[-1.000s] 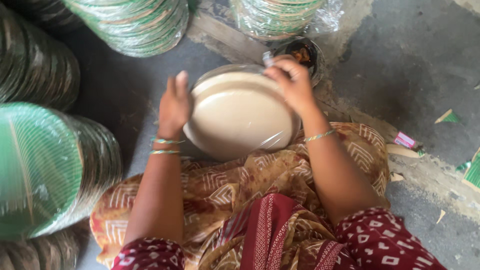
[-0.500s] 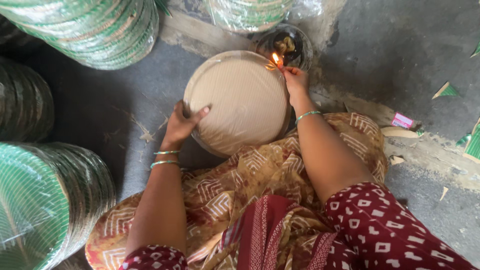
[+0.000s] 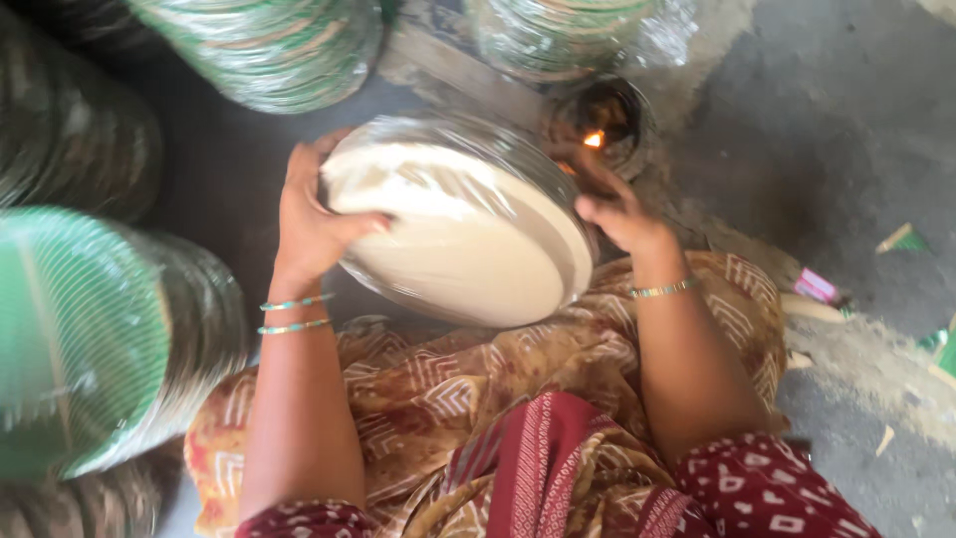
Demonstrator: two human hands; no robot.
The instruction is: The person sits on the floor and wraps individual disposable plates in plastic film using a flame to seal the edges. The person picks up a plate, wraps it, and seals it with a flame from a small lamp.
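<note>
Where the patterned cloth covers the lap (image 3: 478, 399), the wrapped stack of pale round plates (image 3: 448, 239) is held just above it, tilted toward the person. The left hand (image 3: 314, 224) clamps the stack's left rim, thumb lying over the pale top face. The right hand (image 3: 617, 209) closes on the right rim, though which fingers pinch the clear film I cannot tell. I judge the stack light and fairly stiff as a pack, but the film looks slippery, so a hold at two opposite rims seems safest. Just behind the right hand, a small dark pot with a flame (image 3: 597, 125) stands on the floor. Farther back and left lie bundles of green plates (image 3: 269, 50).
</note>
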